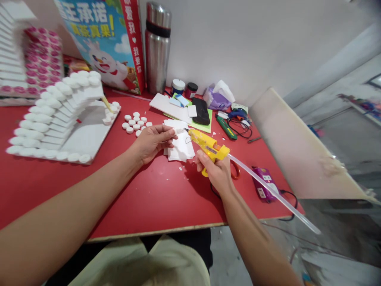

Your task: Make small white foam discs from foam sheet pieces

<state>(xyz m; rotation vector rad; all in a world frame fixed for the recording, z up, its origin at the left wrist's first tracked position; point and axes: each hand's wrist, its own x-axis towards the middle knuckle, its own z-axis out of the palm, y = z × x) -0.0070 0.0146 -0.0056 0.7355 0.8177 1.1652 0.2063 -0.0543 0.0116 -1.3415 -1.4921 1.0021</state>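
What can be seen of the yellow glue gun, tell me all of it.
The glue gun is yellow plastic, pistol-shaped, gripped at its handle by the right hand. It tilts, nozzle pointing up-left toward the white piece pinched in the left hand. A long clear glue stick juts from its back, down-right past the edge of the red table.

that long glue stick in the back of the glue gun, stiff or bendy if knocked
Long, thin and held only at the glue gun, the glue stick would probably flex, not snap. Its free end juts past the table edge, so likely sways.
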